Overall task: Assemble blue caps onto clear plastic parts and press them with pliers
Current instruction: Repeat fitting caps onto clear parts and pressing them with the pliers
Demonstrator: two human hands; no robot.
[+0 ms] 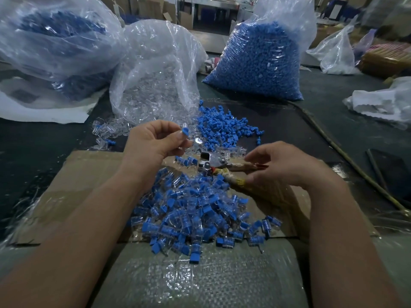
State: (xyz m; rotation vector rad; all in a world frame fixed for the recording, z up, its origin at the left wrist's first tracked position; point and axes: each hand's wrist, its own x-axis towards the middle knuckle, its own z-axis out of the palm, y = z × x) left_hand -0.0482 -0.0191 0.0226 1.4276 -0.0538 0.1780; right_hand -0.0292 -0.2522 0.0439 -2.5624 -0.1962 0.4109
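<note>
The left hand (153, 143) pinches a cap (185, 131) between thumb and fingertips. The right hand (282, 167) curls round the wrapped handles of the pliers (210, 162), whose long axis runs 3 to 9 o'clock, head toward 9. The cap sits at 11 o'clock from that head, near but apart, so the left hand likely lowers it.

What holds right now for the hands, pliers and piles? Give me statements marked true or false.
1. The left hand pinches a small blue plastic cap. True.
2. The right hand is empty. False: it holds the tape-wrapped metal pliers.
3. The heap of assembled blue-and-clear pieces lies on the brown cardboard sheet. True.
4. The clear plastic bag of blue caps lies flat. False: it stands upright.
</note>
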